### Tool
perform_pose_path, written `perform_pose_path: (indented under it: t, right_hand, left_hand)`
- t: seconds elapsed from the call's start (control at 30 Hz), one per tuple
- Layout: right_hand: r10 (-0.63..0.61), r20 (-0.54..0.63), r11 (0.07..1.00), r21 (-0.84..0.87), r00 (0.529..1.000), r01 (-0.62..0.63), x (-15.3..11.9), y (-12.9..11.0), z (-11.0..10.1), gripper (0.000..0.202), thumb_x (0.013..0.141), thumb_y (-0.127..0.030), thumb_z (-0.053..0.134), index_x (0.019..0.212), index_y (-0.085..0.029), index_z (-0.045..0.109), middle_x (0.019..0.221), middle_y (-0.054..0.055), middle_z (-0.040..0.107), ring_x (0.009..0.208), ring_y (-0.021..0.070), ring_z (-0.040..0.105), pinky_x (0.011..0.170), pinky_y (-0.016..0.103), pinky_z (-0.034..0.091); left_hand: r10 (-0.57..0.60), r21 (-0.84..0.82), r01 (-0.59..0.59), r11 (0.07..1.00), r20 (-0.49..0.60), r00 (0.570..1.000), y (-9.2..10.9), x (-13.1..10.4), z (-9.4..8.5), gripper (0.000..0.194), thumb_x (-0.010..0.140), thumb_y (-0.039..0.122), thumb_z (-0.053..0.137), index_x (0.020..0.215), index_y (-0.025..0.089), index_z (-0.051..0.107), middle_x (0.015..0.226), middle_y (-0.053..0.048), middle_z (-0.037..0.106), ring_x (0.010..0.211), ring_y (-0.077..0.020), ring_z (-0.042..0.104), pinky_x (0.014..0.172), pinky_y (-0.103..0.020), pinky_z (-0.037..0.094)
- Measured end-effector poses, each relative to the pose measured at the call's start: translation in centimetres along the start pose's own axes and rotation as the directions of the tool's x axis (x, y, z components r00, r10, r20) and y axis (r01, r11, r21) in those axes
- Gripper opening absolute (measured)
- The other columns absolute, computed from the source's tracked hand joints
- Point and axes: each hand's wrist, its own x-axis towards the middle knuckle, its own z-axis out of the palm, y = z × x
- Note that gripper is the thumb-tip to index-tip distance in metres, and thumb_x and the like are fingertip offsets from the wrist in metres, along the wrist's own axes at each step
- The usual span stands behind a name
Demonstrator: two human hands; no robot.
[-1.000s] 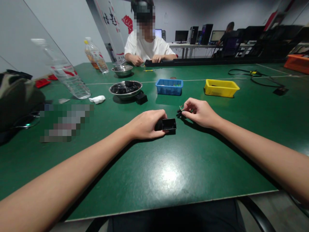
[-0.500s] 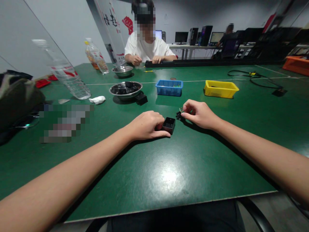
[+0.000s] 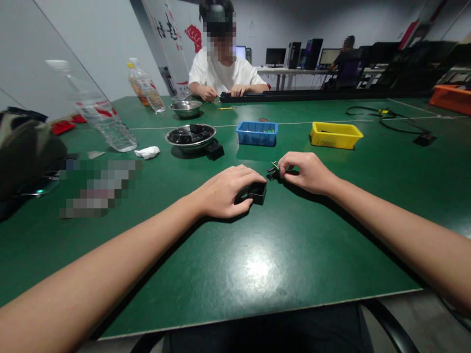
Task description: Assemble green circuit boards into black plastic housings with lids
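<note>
Near the middle of the green table, a small black open box (image 3: 258,194) stands with its hollow side up. My left hand (image 3: 231,192) rests around its left side, the fingers over its far rim and the thumb at its near left edge. To the right, my right hand (image 3: 307,172) pinches a small green-edged part (image 3: 274,165) between thumb and fingertips. Small black pieces (image 3: 272,173) lie at those fingertips; whether they are joined to the green part cannot be made out.
A metal bowl of black parts (image 3: 190,137) has a black block (image 3: 215,150) beside it. Further right are a blue bin (image 3: 257,134) and a yellow bin (image 3: 336,135). Bottles (image 3: 99,110) stand left; a person (image 3: 224,73) sits opposite.
The fingers of my left hand have spread and moved over the box's far rim. The green part at my right fingertips has tilted.
</note>
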Motion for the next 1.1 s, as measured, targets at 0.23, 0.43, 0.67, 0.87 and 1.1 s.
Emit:
perform_pose_path:
  t: [0.23, 0.43, 0.67, 0.87, 1.1]
  right_hand:
    - [0.011, -0.030, 1.000, -0.004, 0.999, -0.011, -0.2, 0.0, 0.0, 0.008, 0.079, -0.016, 0.061, 0.073, -0.019, 0.065, 0.077, 0.004, 0.071, 0.072, 0.0177, 0.065, 0.071, 0.029, 0.047]
    - [0.209, -0.029, 0.972, 0.112, 0.977, -0.205, -0.2, -0.8, 0.2, 0.022, 0.084, -0.030, 0.065, 0.100, -0.017, 0.069, 0.080, 0.004, 0.071, 0.065, 0.0153, 0.060, 0.065, 0.029, 0.046]
    - [0.321, 0.075, 0.938, 0.110, 0.944, -0.327, 0.0, -0.5, 0.6, 0.036, 0.090, -0.044, 0.061, 0.106, -0.014, 0.073, 0.068, 0.001, 0.065, 0.060, 0.0150, 0.054, 0.064, 0.030, 0.040]
    - [0.252, 0.065, 0.954, 0.149, 0.966, -0.259, -0.1, -0.8, 0.4, 0.026, 0.084, -0.037, 0.068, 0.101, -0.017, 0.071, 0.076, 0.002, 0.069, 0.065, 0.0142, 0.058, 0.066, 0.029, 0.045]
    - [0.193, 0.053, 0.976, 0.088, 0.980, -0.197, 0.0, -0.9, 0.5, 0.005, 0.081, -0.021, 0.065, 0.084, -0.019, 0.068, 0.083, 0.003, 0.072, 0.075, 0.0161, 0.064, 0.068, 0.027, 0.048]
  left_hand:
    - [-0.104, 0.087, 0.102, 0.991, 0.017, 0.994, -0.1, 0.0, 0.1, 0.055, 0.090, 0.045, 0.068, 0.133, 0.013, 0.056, 0.111, -0.014, 0.069, 0.103, -0.0278, 0.063, 0.092, -0.040, 0.050]
    - [-0.151, 0.079, 0.147, 0.986, 0.047, 0.987, -0.7, -0.1, 0.3, 0.057, 0.084, 0.057, 0.074, 0.121, 0.015, 0.062, 0.104, -0.011, 0.069, 0.099, -0.0270, 0.063, 0.087, -0.037, 0.049]
    - [-0.231, 0.094, 0.223, 0.970, 0.080, 0.970, -1.1, -0.2, 0.6, 0.058, 0.085, 0.061, 0.070, 0.119, 0.015, 0.061, 0.113, -0.014, 0.065, 0.104, -0.0300, 0.060, 0.090, -0.042, 0.048]
    - [-0.252, 0.079, 0.248, 0.966, 0.050, 0.966, -1.0, -0.1, 0.3, 0.038, 0.089, 0.051, 0.065, 0.103, 0.016, 0.060, 0.102, -0.011, 0.066, 0.093, -0.0259, 0.061, 0.081, -0.038, 0.048]
    - [-0.264, 0.074, 0.269, 0.960, -0.064, 0.962, -0.9, -0.1, 0.3, 0.028, 0.084, 0.039, 0.066, 0.101, 0.019, 0.055, 0.095, -0.007, 0.066, 0.084, -0.0225, 0.061, 0.074, -0.033, 0.046]
